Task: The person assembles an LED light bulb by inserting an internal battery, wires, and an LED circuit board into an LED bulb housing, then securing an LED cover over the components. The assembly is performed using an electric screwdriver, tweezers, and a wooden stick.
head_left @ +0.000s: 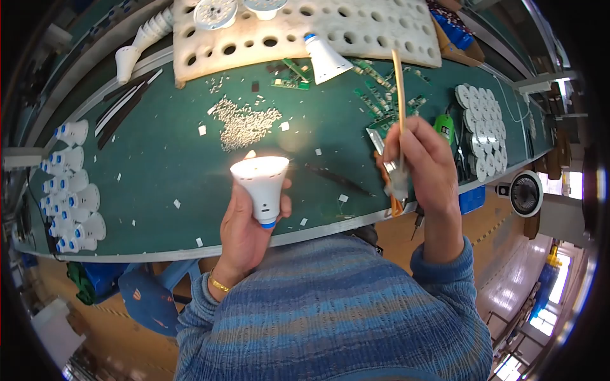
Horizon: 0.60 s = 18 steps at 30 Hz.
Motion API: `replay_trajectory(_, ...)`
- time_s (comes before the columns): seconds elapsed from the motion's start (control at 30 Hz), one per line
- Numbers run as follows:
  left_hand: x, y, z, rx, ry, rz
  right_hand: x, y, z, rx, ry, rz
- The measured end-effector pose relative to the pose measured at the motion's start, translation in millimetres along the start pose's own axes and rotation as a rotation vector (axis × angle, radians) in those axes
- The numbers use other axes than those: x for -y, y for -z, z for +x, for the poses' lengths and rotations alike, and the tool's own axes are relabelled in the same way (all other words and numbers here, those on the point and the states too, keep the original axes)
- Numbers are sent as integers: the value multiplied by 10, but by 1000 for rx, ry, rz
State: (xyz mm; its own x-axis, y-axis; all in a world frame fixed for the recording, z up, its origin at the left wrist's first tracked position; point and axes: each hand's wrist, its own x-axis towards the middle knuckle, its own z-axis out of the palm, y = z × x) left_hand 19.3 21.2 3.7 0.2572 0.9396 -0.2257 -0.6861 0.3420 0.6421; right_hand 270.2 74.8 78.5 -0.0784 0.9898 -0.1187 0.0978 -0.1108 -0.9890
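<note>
My left hand (pixel 244 232) is wrapped around a white LED bulb (pixel 263 193) with a blue cap at its lower end. The bulb's wide face points up and away and glows brightly. On the right, my right hand (pixel 422 155) pinches a thin wooden stick (pixel 399 82) that stands nearly upright. A blurred, whitish see-through piece shows at the stick's lower end; I cannot make out what it is. Dark tweezers (pixel 340 180) lie on the green mat between my hands. Beyond the bulb is a heap of small pale parts (pixel 244 124).
A holed foam board (pixel 286 44) spans the back, with another white bulb housing (pixel 326 60) before it. Green circuit boards (pixel 381 95) lie near my right hand. Stacked white discs (pixel 483 130) stand right, beside a green tool (pixel 444 128). Bulb housings (pixel 73 209) line the left.
</note>
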Motion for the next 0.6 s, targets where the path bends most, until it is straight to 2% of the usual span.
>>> replay_trajectory(0.1, -14, -69, 1, 22, 9, 28, -59, -135, -233, 298, 83, 124)
replay_trajectory(0.17, -21, -98, -3, 55, 19, 50, -33, -265, -341, 418, -49, 2)
replay_trajectory(0.27, -40, -183, -29, 48, 53, 25, 31, -572, -336, 447, -28, -73)
replay_trajectory(0.37, -54, -176, -56, 79, 88, -33, -170, -708, -357, 351, 149, -129)
replay_trajectory(0.47, -82, -130, -75, 165, 75, 212, -154, -668, -316, 439, 165, -338)
replay_trajectory(0.6, -122, -222, -96, 75, 70, 268, -206, -672, -327, 466, 276, -504)
